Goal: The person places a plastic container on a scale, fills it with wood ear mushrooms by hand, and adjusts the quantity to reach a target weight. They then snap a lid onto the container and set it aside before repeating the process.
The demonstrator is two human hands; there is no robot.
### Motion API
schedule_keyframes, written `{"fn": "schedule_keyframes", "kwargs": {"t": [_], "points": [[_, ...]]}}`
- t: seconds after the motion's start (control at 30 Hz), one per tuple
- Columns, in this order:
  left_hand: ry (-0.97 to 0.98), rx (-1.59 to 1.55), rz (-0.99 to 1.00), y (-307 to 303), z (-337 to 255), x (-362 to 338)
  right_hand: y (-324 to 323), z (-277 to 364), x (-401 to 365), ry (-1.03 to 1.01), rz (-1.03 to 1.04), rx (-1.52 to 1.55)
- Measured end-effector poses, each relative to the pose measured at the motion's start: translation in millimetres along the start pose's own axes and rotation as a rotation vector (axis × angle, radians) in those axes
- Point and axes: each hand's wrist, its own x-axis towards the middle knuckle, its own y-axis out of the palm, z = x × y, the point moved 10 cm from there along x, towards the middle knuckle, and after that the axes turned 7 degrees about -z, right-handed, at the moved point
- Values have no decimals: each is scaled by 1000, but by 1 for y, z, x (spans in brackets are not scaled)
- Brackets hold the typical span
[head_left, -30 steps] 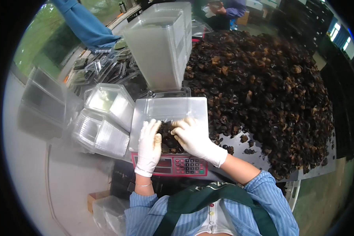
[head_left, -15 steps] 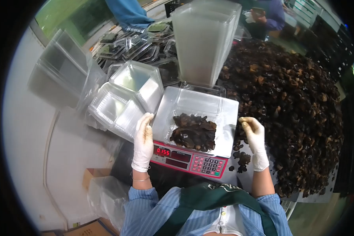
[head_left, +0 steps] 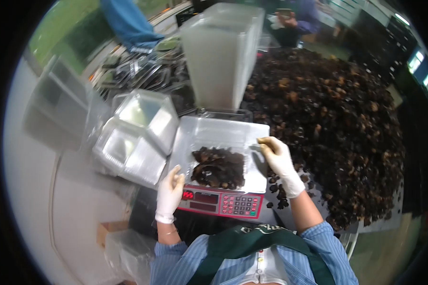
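Note:
A clear plastic tray (head_left: pixel 202 179) with dark, wet wood ear mushrooms (head_left: pixel 218 167) in it rests on the metal pan (head_left: pixel 184 135) of a red electronic scale (head_left: pixel 214 208). My left hand (head_left: pixel 169 195), in a white glove, is at the pan's front left corner, close to the tray. Its fingers are apart and hold nothing visible. My gloved right hand (head_left: pixel 280 164) is over the pan's right side, thumb and fingertips pinched together. Whatever may be between them is too small to make out. Red digits glow on the display, partly covered by my left hand.
A large heap of mushrooms (head_left: pixel 328 128) covers the right side, with loose pieces (head_left: pixel 281 199) near the scale. Tall nested trays (head_left: pixel 218 61) stand behind it. Open clear containers (head_left: pixel 123 152) sit at left, filled packs (head_left: pixel 145 71) behind. Another person's hand (head_left: pixel 286 20) shows beyond.
My right hand has moved left from beside the scale to over its pan. My left hand has dropped toward the pan's front corner. The camera view has shifted a little.

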Motion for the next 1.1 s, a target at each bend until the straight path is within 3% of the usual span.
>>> {"fn": "schedule_keyframes", "kwargs": {"t": [0.07,0.2,0.27,0.43,0.53,0.57,0.6,0.73,0.87,0.97,1.0,1.07,1.1], "points": [[16,-111,-9,1,11,-1,-12,22,-2,-65,-43,-136],[11,-167,20,-3,15,-5,-54,-16,-16,-45,-143,-645],[0,-169,13,-3,16,-6,-50,-51,-37,-1,40,-767],[62,-128,3,4,4,-3,-5,-61,-87,-35,249,-762],[72,-100,17,8,-11,-5,-24,-60,-78,-87,103,-405],[91,-61,26,9,-15,-6,-37,-70,-78,44,14,-267],[108,-24,34,11,-18,-8,-40,-105,-85,433,19,57],[79,-48,28,14,-29,-14,-57,-101,-77,655,-124,637],[61,-69,49,17,-25,-16,-37,-31,-49,537,-18,858],[165,122,42,16,-38,-18,-9,21,-36,368,129,598],[295,177,-20,13,-52,-19,2,35,-34,292,178,472],[551,288,-147,11,-80,-28,22,80,-34,-39,171,182],[491,235,-68,17,-87,-28,32,108,-39,-370,145,26]]}}
